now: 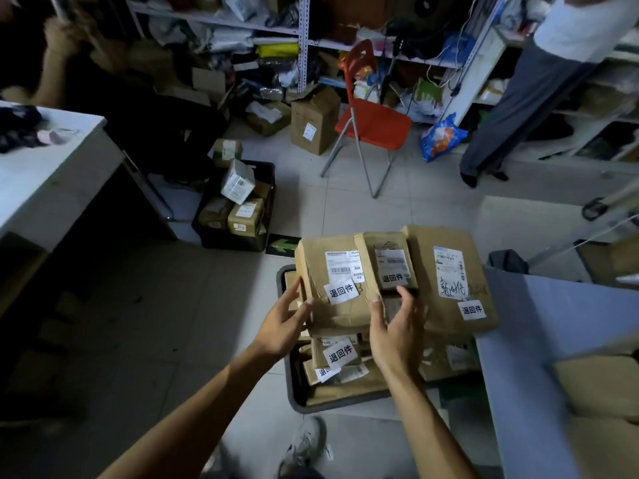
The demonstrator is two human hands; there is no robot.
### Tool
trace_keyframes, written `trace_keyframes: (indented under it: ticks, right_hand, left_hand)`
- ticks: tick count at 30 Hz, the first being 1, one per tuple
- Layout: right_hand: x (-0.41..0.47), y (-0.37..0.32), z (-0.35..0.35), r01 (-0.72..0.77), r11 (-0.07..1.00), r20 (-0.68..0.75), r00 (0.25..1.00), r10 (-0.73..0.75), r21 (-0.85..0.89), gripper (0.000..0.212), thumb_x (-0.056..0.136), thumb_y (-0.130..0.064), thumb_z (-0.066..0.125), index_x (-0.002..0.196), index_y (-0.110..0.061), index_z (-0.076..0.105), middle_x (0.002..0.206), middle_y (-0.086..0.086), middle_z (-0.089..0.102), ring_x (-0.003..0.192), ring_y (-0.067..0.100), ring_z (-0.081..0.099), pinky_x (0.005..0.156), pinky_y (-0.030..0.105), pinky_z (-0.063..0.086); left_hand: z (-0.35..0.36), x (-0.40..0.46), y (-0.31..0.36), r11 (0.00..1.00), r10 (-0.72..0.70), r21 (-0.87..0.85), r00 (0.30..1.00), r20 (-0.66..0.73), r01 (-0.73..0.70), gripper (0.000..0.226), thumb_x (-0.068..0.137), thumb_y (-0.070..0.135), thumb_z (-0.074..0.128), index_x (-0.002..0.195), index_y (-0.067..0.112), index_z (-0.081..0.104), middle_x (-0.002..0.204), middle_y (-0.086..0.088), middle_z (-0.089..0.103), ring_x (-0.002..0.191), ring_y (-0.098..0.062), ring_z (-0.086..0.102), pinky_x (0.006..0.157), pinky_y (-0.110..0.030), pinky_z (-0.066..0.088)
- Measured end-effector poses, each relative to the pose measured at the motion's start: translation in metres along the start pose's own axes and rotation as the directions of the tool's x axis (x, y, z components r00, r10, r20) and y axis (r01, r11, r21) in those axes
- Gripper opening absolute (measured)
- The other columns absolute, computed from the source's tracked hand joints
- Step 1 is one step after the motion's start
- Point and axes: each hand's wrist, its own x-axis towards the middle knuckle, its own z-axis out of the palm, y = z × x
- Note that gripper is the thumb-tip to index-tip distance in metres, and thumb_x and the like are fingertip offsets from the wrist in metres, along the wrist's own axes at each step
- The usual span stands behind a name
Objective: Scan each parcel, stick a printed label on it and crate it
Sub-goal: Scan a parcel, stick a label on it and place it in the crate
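Cardboard parcels, three on top, fill the crate (292, 392) mid-frame; left hand (281, 328) fingers spread on one parcel (333, 288), right hand (397, 331) pinching the middle parcel (389, 250).

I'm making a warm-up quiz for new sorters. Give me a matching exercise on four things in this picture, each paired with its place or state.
Things:
1. left hand
2. right hand
3. red chair
4. white box

Places or states:
A. tilted atop the parcels in the far black crate
B. at the left edge of the top brown parcel
C. standing empty by the shelves
D. holding a small parcel

Pairs: 1-B, 2-D, 3-C, 4-A
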Motion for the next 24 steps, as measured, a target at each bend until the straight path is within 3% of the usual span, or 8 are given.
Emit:
trace_keyframes:
  ticks: [2,4,6,9,11,16,20,24]
  right_hand:
    - [-0.009,-0.009,-0.001,0.062,0.998,-0.080,0.995,-0.059,0.032,0.048,0.098,-0.039,0.059,0.140,-0.021,0.045,0.146,0.009,0.039,0.112,0.013,0.049,0.066,0.019,0.039]
    - [-0.020,-0.021,-0.001,0.186,0.980,-0.164,0.971,-0.173,0.069,0.037,0.097,-0.031,0.062,0.131,-0.018,0.053,0.134,0.009,0.048,0.100,0.010,0.052,0.062,0.012,0.037]
    - [-0.038,-0.039,0.009,0.305,0.945,-0.161,0.945,-0.285,0.119,0.027,0.097,-0.024,0.063,0.122,-0.016,0.058,0.120,0.004,0.057,0.097,0.008,0.055,0.070,0.011,0.044]
    - [-0.079,-0.082,0.050,0.388,0.910,0.034,0.917,-0.397,0.142,0.015,0.096,-0.022,0.062,0.111,-0.021,0.063,0.103,-0.005,0.061,0.089,0.008,0.058,0.079,0.033,0.055]
    - [-0.115,-0.121,0.090,0.461,0.884,0.252,0.848,-0.465,0.081,0.015,0.095,-0.028,0.061,0.109,-0.023,0.064,0.102,-0.005,0.062,0.092,0.016,0.060,0.085,0.042,0.053]
    - [-0.247,-0.232,0.201,0.743,0.667,0.647,0.536,-0.542,-0.056,0.034,0.098,-0.038,0.052,0.127,-0.022,0.059,0.131,0.003,0.055,0.127,0.025,0.048,0.100,0.037,0.044]
    - [-0.384,-0.311,0.278,0.938,0.347,0.725,0.239,-0.646,0.001,0.040,0.095,-0.036,0.051,0.132,-0.023,0.055,0.132,0.002,0.053,0.129,0.024,0.044,0.100,0.039,0.042]
    - [-0.527,-0.369,0.329,0.993,-0.051,0.729,-0.113,-0.675,0.108,0.047,0.091,-0.036,0.051,0.136,-0.020,0.051,0.134,0.003,0.053,0.128,0.025,0.044,0.101,0.037,0.041]
  left_hand:
    - [-0.008,-0.007,0.003,1.000,0.018,0.008,1.000,-0.013,-0.018,0.055,0.089,0.056,0.064,0.141,0.050,0.046,0.132,0.014,0.063,0.117,-0.010,0.065,0.095,-0.038,0.056]
    - [-0.021,-0.014,0.002,1.000,0.012,0.021,0.998,-0.054,-0.011,0.076,0.084,0.065,0.067,0.149,0.035,0.044,0.138,0.005,0.060,0.121,-0.016,0.063,0.101,-0.044,0.054]
    - [-0.041,-0.031,0.002,0.999,0.014,0.044,0.995,-0.102,-0.009,0.062,0.093,0.047,0.066,0.147,0.022,0.046,0.133,-0.001,0.060,0.115,-0.016,0.064,0.096,-0.036,0.056]
    - [-0.094,-0.071,-0.003,0.990,0.048,0.141,0.976,-0.212,-0.018,0.045,0.097,0.031,0.065,0.139,0.019,0.054,0.124,-0.005,0.065,0.105,-0.013,0.067,0.085,-0.028,0.057]
    - [-0.147,-0.109,-0.010,0.969,0.080,0.246,0.945,-0.316,0.000,0.035,0.096,0.028,0.065,0.129,0.019,0.061,0.114,-0.004,0.070,0.097,-0.010,0.068,0.082,-0.024,0.055]
    - [-0.309,-0.243,-0.033,0.831,0.175,0.510,0.764,-0.621,0.224,0.029,0.093,0.036,0.063,0.119,0.026,0.067,0.105,0.006,0.071,0.100,-0.013,0.066,0.086,-0.029,0.052]
    - [-0.423,-0.377,-0.058,0.606,0.201,0.566,0.581,-0.789,0.559,0.026,0.093,0.037,0.051,0.115,0.026,0.060,0.112,-0.001,0.061,0.109,-0.025,0.059,0.083,-0.036,0.045]
    - [-0.495,-0.515,-0.089,0.380,0.171,0.393,0.354,-0.920,0.838,0.038,0.090,0.032,0.052,0.125,0.018,0.057,0.122,-0.007,0.059,0.113,-0.030,0.055,0.085,-0.038,0.045]
